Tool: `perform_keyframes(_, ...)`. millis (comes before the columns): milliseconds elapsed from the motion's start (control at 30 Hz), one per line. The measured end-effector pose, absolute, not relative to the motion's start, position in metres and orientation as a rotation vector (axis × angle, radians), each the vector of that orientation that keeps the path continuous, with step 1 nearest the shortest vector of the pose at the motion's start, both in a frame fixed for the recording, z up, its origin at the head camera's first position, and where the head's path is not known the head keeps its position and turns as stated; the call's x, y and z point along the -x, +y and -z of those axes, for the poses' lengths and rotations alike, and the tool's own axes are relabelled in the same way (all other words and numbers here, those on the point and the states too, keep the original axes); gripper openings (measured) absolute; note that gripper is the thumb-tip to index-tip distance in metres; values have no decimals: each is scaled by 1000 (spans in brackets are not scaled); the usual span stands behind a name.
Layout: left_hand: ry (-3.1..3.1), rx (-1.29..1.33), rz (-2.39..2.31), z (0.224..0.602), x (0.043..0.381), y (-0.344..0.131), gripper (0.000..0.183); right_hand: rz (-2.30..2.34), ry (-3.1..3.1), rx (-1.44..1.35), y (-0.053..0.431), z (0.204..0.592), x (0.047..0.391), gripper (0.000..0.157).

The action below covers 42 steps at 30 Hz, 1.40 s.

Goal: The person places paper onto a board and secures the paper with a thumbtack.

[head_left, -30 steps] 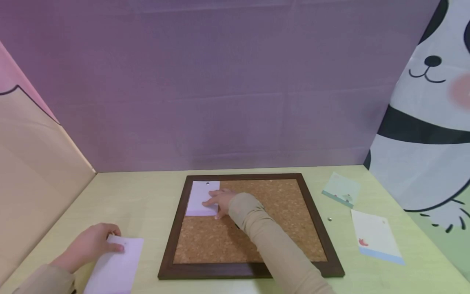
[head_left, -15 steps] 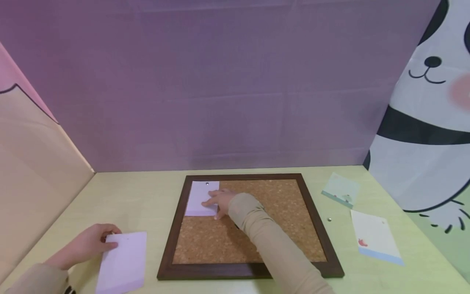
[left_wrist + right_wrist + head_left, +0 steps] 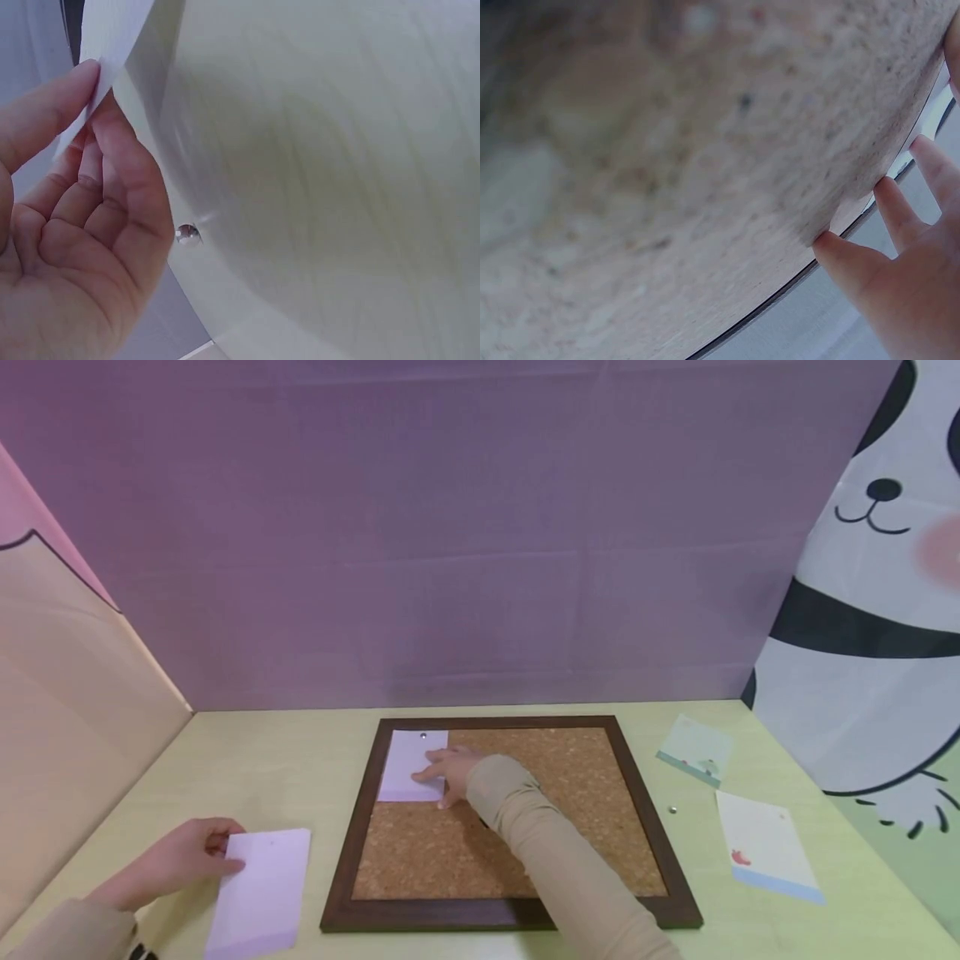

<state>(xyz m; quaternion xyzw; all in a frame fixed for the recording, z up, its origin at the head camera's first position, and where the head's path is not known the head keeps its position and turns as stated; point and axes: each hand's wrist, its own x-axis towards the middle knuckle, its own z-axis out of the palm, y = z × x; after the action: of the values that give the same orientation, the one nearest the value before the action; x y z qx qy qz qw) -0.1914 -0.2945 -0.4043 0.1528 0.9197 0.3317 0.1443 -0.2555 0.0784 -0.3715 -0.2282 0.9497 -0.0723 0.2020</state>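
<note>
My left hand [image 3: 187,862] pinches a pale note sheet [image 3: 258,893] by its upper left edge, left of the corkboard [image 3: 420,860]. Thumb and forefinger grip this sheet [image 3: 118,37] in the left wrist view. Beside that hand, a shiny round-headed pin [image 3: 187,234] sits on the table. A second pale note [image 3: 405,777] lies in the board's upper left corner, with a silver pushpin [image 3: 423,736] at its top. My right hand [image 3: 453,772] rests spread over that note's right edge and the cork; its fingertips touch the cork in the right wrist view.
Right of the board lie a small greenish note [image 3: 697,750], a larger white note [image 3: 768,847] with a blue band, and a loose silver pin [image 3: 672,810]. The board's brown wooden frame [image 3: 450,916] stands slightly raised. A purple cloth [image 3: 480,543] hangs behind the table.
The sheet in my left hand has swung to the right and a little up, and more of it shows. My right hand stays in place on the board.
</note>
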Motion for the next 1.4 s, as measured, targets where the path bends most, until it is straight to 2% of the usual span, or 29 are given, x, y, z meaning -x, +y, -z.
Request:
perform_keyframes(233, 2677, -475, -962, 405, 190, -294, 13, 216, 2652, 653, 79, 371, 255, 59)
perform_keyframes(400, 2651, -483, -1007, 403, 188, -292, 11, 203, 2649, 653, 79, 368, 253, 59)
perform_keyframes(733, 2571, -512, -1122, 400, 189, -292, 12, 219, 2647, 640, 79, 364, 250, 59)
perform_keyframes(1400, 2630, -303, -1118, 390, 195, -296, 24, 229, 2646, 644, 79, 369, 254, 60)
